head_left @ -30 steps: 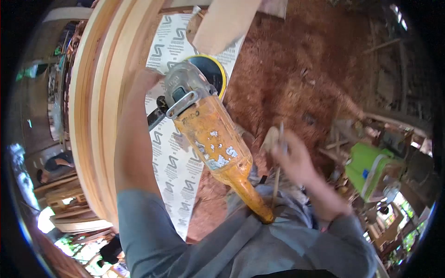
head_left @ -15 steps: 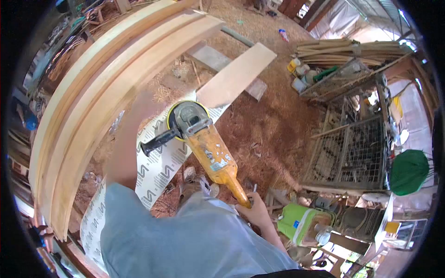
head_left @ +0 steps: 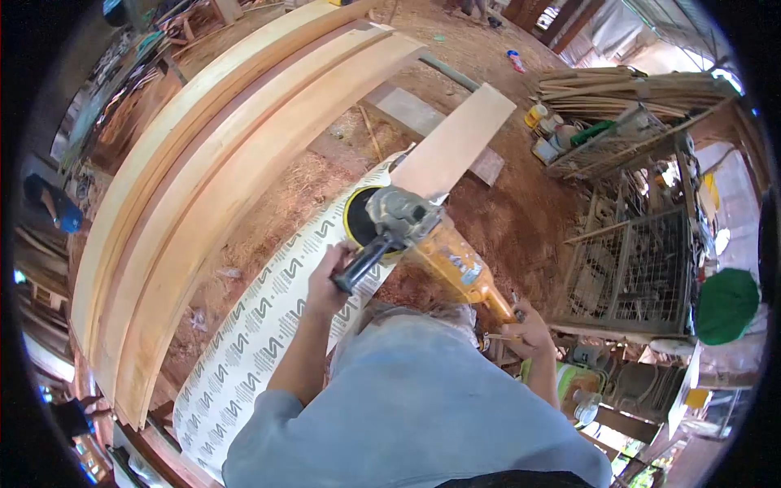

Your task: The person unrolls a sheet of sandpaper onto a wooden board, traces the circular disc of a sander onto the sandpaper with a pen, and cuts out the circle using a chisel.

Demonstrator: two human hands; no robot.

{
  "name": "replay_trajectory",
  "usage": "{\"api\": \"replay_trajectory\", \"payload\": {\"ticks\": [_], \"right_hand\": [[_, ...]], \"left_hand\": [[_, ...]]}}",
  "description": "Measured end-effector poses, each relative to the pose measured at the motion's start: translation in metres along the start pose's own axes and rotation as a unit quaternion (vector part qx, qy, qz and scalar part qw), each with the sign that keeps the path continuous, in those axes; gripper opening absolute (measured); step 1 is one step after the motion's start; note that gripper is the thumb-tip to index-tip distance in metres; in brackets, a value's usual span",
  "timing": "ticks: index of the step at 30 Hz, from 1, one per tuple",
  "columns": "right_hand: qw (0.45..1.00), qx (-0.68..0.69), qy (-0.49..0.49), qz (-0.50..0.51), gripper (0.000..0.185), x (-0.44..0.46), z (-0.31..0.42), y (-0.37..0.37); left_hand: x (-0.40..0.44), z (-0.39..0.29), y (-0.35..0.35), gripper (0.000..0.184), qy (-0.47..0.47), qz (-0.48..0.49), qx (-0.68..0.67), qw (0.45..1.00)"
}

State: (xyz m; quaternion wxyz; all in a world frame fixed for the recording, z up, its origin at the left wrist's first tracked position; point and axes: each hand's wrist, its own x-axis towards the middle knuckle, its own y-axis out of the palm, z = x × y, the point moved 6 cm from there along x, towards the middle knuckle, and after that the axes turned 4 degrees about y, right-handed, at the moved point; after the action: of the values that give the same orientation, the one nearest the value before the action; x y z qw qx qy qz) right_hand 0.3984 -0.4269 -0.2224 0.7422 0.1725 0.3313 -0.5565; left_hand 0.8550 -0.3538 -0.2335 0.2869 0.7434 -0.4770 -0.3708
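Head | left hand now at side handle, closure unclear | right hand clamped on angle grinder | likely steadier

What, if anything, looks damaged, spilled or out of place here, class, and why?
The orange-bodied power tool has pale patches on its casing, perhaps worn paint, though blur hides detail. A small red, white and blue object lies by itself on the brown earth floor, looking possibly dropped.
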Motion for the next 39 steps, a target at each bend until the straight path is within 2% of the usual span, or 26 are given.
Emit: {"api": "replay_trajectory", "payload": {"ticks": [2,3,5,7,10,12,13,15,17,18,19,20,21,22,23,25,26,29,30,31,32,33,35,36,37,39], "right_hand": [[0.997,0.033,0.003,0.068,0.053,0.024,-0.007,-0.012],[0.995,0.021,-0.001,0.098,0.053,0.046,-0.021,-0.024],[0.989,0.037,0.018,0.141,0.053,0.060,-0.019,-0.018],[0.966,0.119,0.045,0.227,0.057,0.089,-0.044,-0.034],[0.946,0.145,0.076,0.279,0.058,0.116,-0.055,-0.046],[0.923,0.172,0.077,0.335,0.051,0.117,-0.019,-0.034],[0.909,0.217,0.125,0.333,0.042,0.164,-0.054,-0.069],[0.882,0.255,0.192,0.347,0.034,0.227,-0.087,-0.120],[0.967,0.085,0.029,0.237,0.018,0.266,-0.058,-0.146],[0.985,0.010,-0.042,0.165,0.011,0.257,-0.019,-0.140],[0.992,-0.024,-0.060,0.104,0.009,0.233,0.031,-0.126],[0.995,-0.061,-0.072,0.042,0.014,0.208,0.084,-0.110],[0.991,-0.115,-0.062,-0.040,0.029,0.229,0.086,-0.130],[0.959,-0.167,-0.226,-0.018,0.040,0.248,0.103,-0.137],[0.942,-0.159,-0.293,-0.051,0.034,0.237,0.133,-0.125],[0.898,-0.307,-0.308,-0.067,0.045,0.266,0.136,-0.134],[0.899,-0.306,-0.307,-0.068,0.045,0.271,0.149,-0.131],[0.881,-0.383,-0.277,-0.030,0.036,0.281,0.154,-0.132],[0.879,-0.389,-0.273,-0.023,0.036,0.281,0.156,-0.133],[0.912,-0.350,-0.206,0.051,0.040,0.283,0.158,-0.128],[0.935,-0.306,-0.132,0.122,0.044,0.285,0.157,-0.123],[0.935,-0.310,-0.120,0.126,0.044,0.287,0.160,-0.125],[0.914,-0.364,-0.104,0.147,0.046,0.293,0.165,-0.126],[0.912,-0.367,-0.096,0.156,0.046,0.297,0.170,-0.129],[0.916,-0.351,-0.072,0.177,0.049,0.301,0.173,-0.130],[0.934,-0.272,-0.010,0.234,0.054,0.293,0.187,-0.120]], "left_hand": [[0.001,-0.009,0.043,0.044,0.060,0.069,0.090,0.992],[0.003,-0.012,0.065,0.044,0.099,0.128,0.223,0.961],[0.014,-0.022,0.117,0.050,0.201,0.254,0.334,0.885],[0.027,-0.019,0.158,0.060,0.209,0.329,0.295,0.872],[0.067,0.008,0.192,0.044,0.259,0.388,0.297,0.833],[0.114,0.040,0.209,0.040,0.312,0.326,0.306,0.838],[0.134,0.053,0.221,0.037,0.341,0.279,0.321,0.838],[0.163,0.062,0.262,0.043,0.256,0.186,0.296,0.901],[0.210,0.076,0.267,0.048,0.255,0.122,0.343,0.896],[0.227,0.071,0.273,0.049,0.343,0.091,0.379,0.855],[0.239,0.070,0.280,0.051,0.416,0.070,0.414,0.806],[0.253,0.071,0.281,0.047,0.391,0.004,0.412,0.823],[0.270,0.072,0.281,0.044,0.363,-0.060,0.403,0.838],[0.295,0.074,0.277,0.040,0.360,-0.083,0.449,0.814],[0.322,0.073,0.271,0.037,0.392,-0.095,0.497,0.768],[0.358,0.072,0.269,0.034,0.454,-0.112,0.565,0.680],[0.367,0.072,0.275,0.033,0.486,-0.115,0.586,0.638],[0.367,0.046,0.307,0.034,0.351,-0.122,0.634,0.679],[0.374,0.039,0.315,0.036,0.348,-0.076,0.697,0.622],[0.376,0.032,0.326,0.040,0.342,-0.030,0.754,0.560],[0.350,0.010,0.336,0.046,0.321,-0.052,0.718,0.616],[0.303,-0.017,0.350,0.052,0.293,-0.071,0.678,0.670],[0.251,-0.071,0.328,0.053,0.332,0.019,0.699,0.633],[0.239,-0.099,0.303,0.049,0.523,0.087,0.668,0.522],[0.209,-0.124,0.276,0.043,0.448,-0.040,0.522,0.725],[0.150,-0.145,0.203,0.059,0.374,-0.274,0.580,0.669]]}}
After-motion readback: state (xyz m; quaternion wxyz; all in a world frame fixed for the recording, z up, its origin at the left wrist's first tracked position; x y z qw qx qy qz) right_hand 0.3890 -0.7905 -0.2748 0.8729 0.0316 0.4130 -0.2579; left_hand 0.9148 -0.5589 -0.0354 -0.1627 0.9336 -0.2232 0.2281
